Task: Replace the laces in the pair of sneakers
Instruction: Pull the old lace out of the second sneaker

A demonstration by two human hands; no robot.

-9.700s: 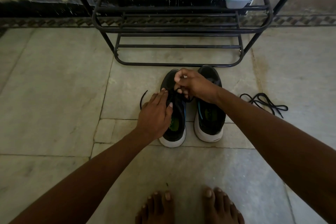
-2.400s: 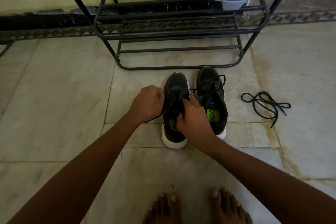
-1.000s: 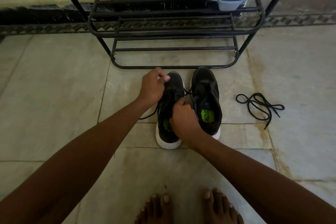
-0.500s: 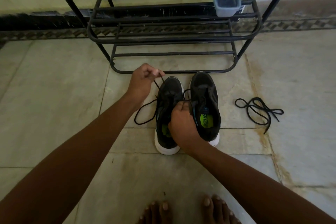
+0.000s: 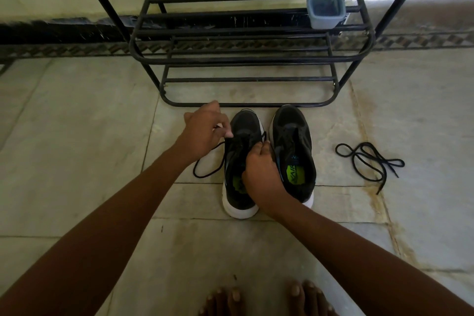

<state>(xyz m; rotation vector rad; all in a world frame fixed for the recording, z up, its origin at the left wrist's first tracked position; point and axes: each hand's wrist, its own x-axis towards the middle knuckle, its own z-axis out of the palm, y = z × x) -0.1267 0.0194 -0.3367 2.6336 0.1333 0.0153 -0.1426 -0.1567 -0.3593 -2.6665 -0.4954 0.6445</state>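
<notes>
Now the left hand (image 5: 205, 131) pinches a black lace (image 5: 209, 161) beside the left sneaker (image 5: 241, 161) on the floor, while the right hand (image 5: 261, 169) grips its tongue area. Lacing looks underway; next, probably, threading another eyelet.

- The floor (image 5: 77, 136) is pale stone tile with darker seams, one seam passing under the heels of the shoes.
- The left sneaker (image 5: 242, 141) and right sneaker (image 5: 292, 136) stand side by side on it — toes pointing away, just beyond the pinch.
- A loose black lace (image 5: 369, 160) lies tangled on the tile, well to the right of the grip.
- The shoe rack (image 5: 246, 59) stands on the floor just past the toes — a small blue tub (image 5: 325, 7) on one of its shelves.
- Bare feet (image 5: 266, 300) rest on the tile, near side of the grip.
</notes>
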